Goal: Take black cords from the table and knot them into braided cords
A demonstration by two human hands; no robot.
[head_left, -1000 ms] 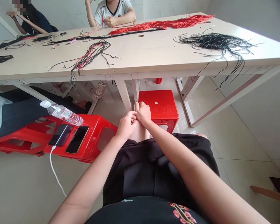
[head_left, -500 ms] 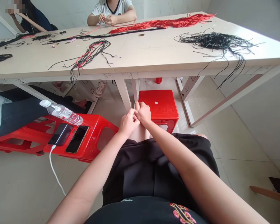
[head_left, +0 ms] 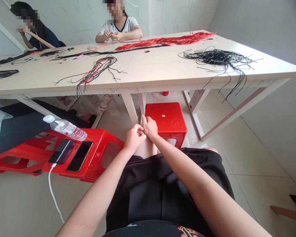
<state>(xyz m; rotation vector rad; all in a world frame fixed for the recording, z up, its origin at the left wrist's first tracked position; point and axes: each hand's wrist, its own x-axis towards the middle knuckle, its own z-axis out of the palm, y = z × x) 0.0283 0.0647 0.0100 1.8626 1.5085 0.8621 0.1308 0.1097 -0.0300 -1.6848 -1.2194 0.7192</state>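
Note:
In front of my knees, my left hand [head_left: 135, 137] is closed, thumb and fingers pinched together. My right hand [head_left: 150, 127] is closed too and touches the left at the fingertips. Anything between the fingers is too small or hidden to make out. Just beyond and to the right of my hands is a red plastic stool [head_left: 174, 113]. Above them, on the pale table [head_left: 150, 69], lie a bundle of black and red cords [head_left: 96, 70] and a tangled pile of black cords [head_left: 215, 57], its ends hanging over the front edge.
Left of me, another red stool [head_left: 97, 140] carries a water bottle [head_left: 66, 128], a phone [head_left: 79, 156] and a dark device [head_left: 62, 151] with a white cable. Red cords [head_left: 172, 41] lie along the table's far side. Two people sit behind it; another person's leg [head_left: 19, 121] is at left.
The view has tilted up a little, so the table and stools sit lower in the picture. My hands stay pressed together, with hardly any change in their pose.

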